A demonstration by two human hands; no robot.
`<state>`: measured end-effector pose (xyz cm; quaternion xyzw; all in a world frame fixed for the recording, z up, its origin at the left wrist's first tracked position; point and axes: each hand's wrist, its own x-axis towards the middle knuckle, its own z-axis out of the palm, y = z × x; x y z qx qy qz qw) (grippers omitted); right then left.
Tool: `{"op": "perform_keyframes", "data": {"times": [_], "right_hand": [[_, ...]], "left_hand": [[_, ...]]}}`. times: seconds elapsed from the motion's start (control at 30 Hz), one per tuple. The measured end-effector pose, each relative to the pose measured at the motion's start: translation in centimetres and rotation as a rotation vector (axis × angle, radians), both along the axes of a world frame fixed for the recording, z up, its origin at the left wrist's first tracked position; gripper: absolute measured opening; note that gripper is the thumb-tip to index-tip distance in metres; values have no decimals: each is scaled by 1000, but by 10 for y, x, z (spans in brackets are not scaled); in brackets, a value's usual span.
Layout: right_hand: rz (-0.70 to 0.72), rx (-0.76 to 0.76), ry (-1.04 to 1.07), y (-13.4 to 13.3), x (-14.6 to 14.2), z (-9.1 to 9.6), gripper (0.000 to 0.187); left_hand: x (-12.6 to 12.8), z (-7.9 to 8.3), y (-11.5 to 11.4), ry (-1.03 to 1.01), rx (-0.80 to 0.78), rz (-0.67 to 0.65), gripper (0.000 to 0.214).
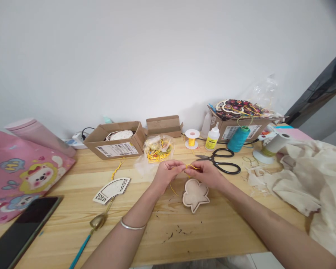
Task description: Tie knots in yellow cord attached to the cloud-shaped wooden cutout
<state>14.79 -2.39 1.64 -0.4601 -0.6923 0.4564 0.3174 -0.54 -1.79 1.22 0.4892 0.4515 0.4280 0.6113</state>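
Observation:
My left hand (168, 172) and my right hand (205, 173) meet above the middle of the wooden table (156, 228). Both pinch a thin yellow cord (192, 167) that runs between their fingertips; a loose end hangs down under the left hand. Just below the hands lies a flat wooden cutout (195, 194) shaped like a leaf or cloud. A silver bangle (132, 225) circles my left wrist.
Black scissors (222, 158), a glue bottle (212, 138), a yellow cord spool (192, 137) and a teal thread cone (238, 138) stand behind the hands. Cardboard boxes (116, 140) line the wall. A fan-shaped cutout (112, 189), phone (22, 229), pink bag (22, 172) and cream cloth (310, 179) flank the sides.

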Motion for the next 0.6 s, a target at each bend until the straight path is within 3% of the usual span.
{"op": "perform_keyframes", "data": {"times": [0.2, 0.6], "right_hand": [[-163, 187, 1, 3, 5, 4, 32], [-294, -54, 295, -2, 2, 12, 24]], "left_hand": [[0, 2, -1, -28, -28, -19, 25], [3, 5, -2, 14, -7, 25, 26]]}}
